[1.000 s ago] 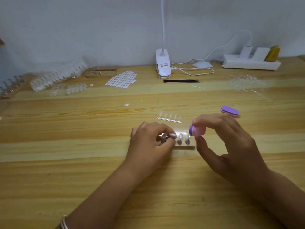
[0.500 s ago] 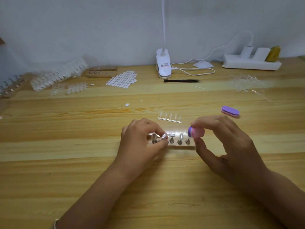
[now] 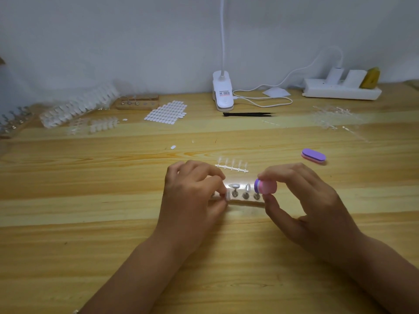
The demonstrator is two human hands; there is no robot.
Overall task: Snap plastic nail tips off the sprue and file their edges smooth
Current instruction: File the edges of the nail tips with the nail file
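Observation:
My left hand pinches a small clear nail tip at the left end of a wooden holder block that carries several metal pegs. My right hand grips a pink and purple file block between thumb and fingers, just above the holder's right end. A clear sprue with several nail tips lies flat on the table right behind the holder.
A second purple file block lies to the right. Black tweezers, a white clip lamp and a power strip stand at the back. Piles of sprues and a sheet of white stickers lie back left, empty sprues back right.
My left hand has slid left along the holder, uncovering the middle pegs, and now pinches a tip at the left end. My right hand stays in place with the file block.

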